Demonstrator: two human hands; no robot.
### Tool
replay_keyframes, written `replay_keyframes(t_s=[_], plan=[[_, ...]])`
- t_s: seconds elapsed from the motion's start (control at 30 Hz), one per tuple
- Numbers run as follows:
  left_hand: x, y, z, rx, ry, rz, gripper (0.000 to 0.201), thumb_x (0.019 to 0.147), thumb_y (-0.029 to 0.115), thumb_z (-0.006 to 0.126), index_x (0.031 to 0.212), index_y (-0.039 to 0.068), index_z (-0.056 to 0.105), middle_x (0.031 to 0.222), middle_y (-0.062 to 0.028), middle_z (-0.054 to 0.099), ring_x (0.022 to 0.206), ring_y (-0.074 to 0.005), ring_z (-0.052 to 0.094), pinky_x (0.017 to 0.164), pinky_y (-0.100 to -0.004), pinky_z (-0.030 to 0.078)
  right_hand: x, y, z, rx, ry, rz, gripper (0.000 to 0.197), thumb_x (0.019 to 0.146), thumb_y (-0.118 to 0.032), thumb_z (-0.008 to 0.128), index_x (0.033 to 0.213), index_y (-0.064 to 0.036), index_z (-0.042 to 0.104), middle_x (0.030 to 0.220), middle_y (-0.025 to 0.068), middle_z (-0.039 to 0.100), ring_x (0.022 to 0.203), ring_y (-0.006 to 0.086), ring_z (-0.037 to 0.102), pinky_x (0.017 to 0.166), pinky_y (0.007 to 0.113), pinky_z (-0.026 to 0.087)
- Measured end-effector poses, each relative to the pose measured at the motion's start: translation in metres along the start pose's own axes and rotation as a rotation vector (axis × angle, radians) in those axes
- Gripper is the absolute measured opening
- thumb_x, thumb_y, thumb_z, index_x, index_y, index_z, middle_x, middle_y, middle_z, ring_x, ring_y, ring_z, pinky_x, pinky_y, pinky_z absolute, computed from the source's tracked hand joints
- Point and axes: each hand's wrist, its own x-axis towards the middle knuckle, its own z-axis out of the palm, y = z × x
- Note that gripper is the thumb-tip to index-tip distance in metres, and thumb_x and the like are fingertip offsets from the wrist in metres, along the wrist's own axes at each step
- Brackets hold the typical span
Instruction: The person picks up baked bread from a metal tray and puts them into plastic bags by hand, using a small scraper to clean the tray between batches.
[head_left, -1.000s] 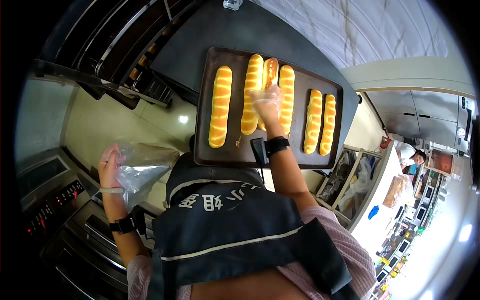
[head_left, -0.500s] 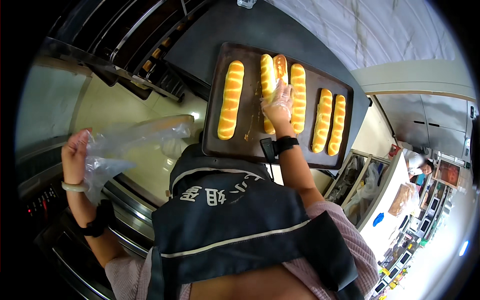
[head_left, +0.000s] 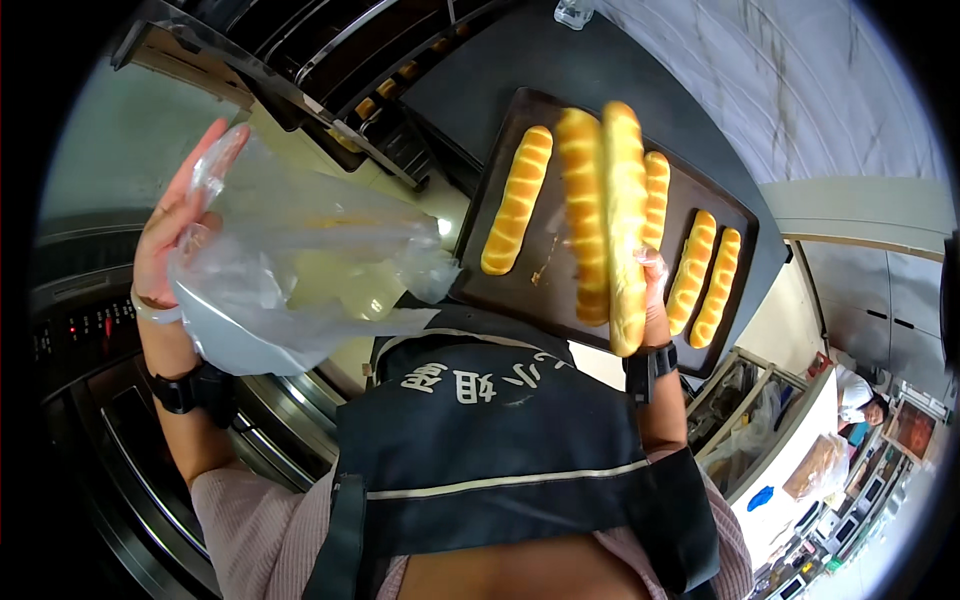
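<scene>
My left hand [head_left: 178, 225] holds a clear plastic bag [head_left: 300, 235], its fingers stretched along the bag's mouth, which is spread wide. The bag hangs to the right of that hand. My right hand [head_left: 652, 278], in a thin clear glove, grips two long golden loaves: a paler loaf [head_left: 626, 240] and a browner loaf [head_left: 584, 220] beside it, slightly blurred. Both are raised, tilted, above a dark baking tray [head_left: 480, 285]. On the tray lie a loaf [head_left: 518, 200] at the left, one partly hidden loaf [head_left: 656, 195] behind my right hand, and two loaves [head_left: 693, 270] at the right.
The tray rests on a dark table [head_left: 455, 100]. A metal rack [head_left: 345, 120] with trays stands at the upper left, and an oven [head_left: 95, 330] at the left. A person [head_left: 860, 400] is near a white counter [head_left: 780, 455] at the far right.
My right hand has taken hold of two loaves from the tray's middle and lifted them. My left hand has risen and spread its fingers, opening the bag wider.
</scene>
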Motion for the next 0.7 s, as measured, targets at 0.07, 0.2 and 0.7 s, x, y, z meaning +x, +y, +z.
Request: replay_keyframes(t_s=[0.07,0.2,0.7], plan=[[0.002,0.005,-0.028,0.146,-0.300,0.024,0.071,0.075,0.001,0.050,0.137,-0.001,0.017,0.140,-0.0162,0.023,0.062,-0.0001,0.048,0.052,-0.0126,0.036,-0.002,-0.004,0.050,0.130,-0.365,0.308,0.072,0.069,-0.026,0.051,0.128,0.0066,0.028,0.119,0.0293,0.045,0.100,0.0362,0.053,0.087,0.040,0.044],[-0.002,0.004,-0.033,0.372,-0.508,0.068,0.075,0.071,-0.001,0.049,0.138,0.001,0.013,0.142,-0.0131,0.021,0.056,0.0023,0.042,0.049,-0.0126,0.032,0.003,0.016,0.106,0.196,-0.738,0.751,0.068,0.073,-0.032,0.047,0.126,0.0083,0.031,0.118,0.0311,0.044,0.104,0.0391,0.050,0.092,0.040,0.039],[-0.030,0.000,-0.013,0.970,-1.013,0.167,0.068,0.064,-0.005,0.037,0.132,-0.006,0.027,0.135,-0.0186,0.035,0.122,-0.0240,0.038,0.094,-0.0238,0.030,0.044,0.067,0.113,0.647,-0.577,0.853,0.087,0.068,-0.034,0.069,0.133,-0.0055,0.020,0.120,0.0236,0.035,0.094,0.0315,0.050,0.082,0.042,0.045]])
